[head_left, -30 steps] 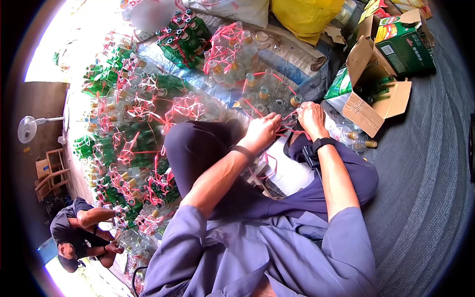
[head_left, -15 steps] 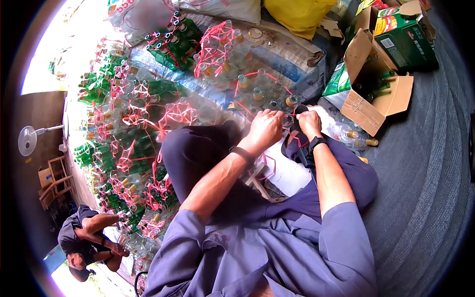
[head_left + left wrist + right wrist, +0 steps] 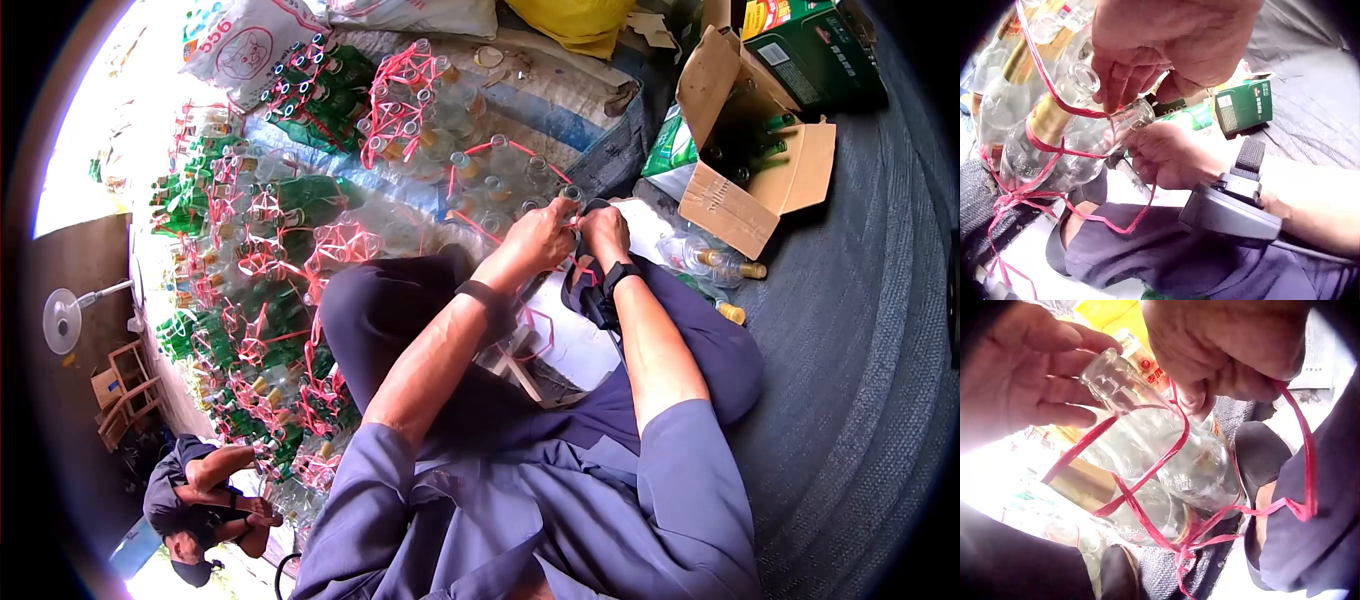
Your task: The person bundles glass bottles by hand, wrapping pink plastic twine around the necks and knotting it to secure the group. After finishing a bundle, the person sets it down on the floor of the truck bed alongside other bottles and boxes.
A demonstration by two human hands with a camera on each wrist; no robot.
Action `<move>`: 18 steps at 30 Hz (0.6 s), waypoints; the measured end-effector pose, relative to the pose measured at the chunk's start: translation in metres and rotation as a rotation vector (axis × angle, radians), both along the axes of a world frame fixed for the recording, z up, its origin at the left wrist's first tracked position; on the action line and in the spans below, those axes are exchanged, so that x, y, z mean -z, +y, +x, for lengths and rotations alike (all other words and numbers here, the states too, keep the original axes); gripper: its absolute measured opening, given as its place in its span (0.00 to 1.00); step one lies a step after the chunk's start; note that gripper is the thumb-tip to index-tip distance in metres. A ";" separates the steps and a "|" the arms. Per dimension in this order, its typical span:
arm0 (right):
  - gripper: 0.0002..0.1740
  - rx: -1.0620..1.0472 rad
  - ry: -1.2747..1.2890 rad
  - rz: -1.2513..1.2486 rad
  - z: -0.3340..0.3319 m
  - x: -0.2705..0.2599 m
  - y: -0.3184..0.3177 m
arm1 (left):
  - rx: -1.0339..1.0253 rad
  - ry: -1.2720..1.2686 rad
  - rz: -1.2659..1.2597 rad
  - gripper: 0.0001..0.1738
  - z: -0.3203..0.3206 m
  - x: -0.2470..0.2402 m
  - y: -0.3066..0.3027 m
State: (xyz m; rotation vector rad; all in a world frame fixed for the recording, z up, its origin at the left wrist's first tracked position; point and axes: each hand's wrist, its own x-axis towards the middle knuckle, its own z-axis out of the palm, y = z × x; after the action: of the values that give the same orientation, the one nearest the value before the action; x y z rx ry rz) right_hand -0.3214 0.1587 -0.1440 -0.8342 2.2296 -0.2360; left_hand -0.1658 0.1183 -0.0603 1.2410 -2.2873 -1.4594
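Dark grey matting (image 3: 830, 350) carries an open carton (image 3: 730, 210), a green box (image 3: 820, 62) and loose clear bottles (image 3: 697, 254)

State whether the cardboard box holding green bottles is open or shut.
Open. The cardboard box has its flaps spread outward, and green bottles show inside.

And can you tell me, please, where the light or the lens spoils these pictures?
Head view: round black border, the grey mat seeming bent, upper left burned to white. Left wrist view: dark corners, right forearm bleached toward the picture's right edge. Right wrist view: white glare below the left hand, while the right hand is in shadow.
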 end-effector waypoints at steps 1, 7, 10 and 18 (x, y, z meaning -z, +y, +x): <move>0.18 0.058 -0.011 0.011 0.000 -0.003 -0.002 | 0.006 0.001 0.001 0.25 -0.003 0.005 -0.001; 0.21 0.021 -0.017 -0.010 -0.005 0.001 0.006 | 0.026 0.019 -0.029 0.25 -0.009 0.057 0.002; 0.20 0.032 -0.015 -0.030 -0.005 0.005 0.008 | 0.072 -0.002 -0.006 0.25 -0.010 0.069 0.000; 0.20 0.042 -0.123 0.018 -0.004 -0.011 -0.001 | 0.744 -0.304 -0.823 0.12 -0.007 0.059 -0.006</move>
State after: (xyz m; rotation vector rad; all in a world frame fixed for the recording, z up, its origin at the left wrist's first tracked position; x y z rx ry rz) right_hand -0.3252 0.1575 -0.1331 -0.7441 2.1327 -0.2790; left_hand -0.1728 0.1122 -0.1191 0.3852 -3.2159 -0.2602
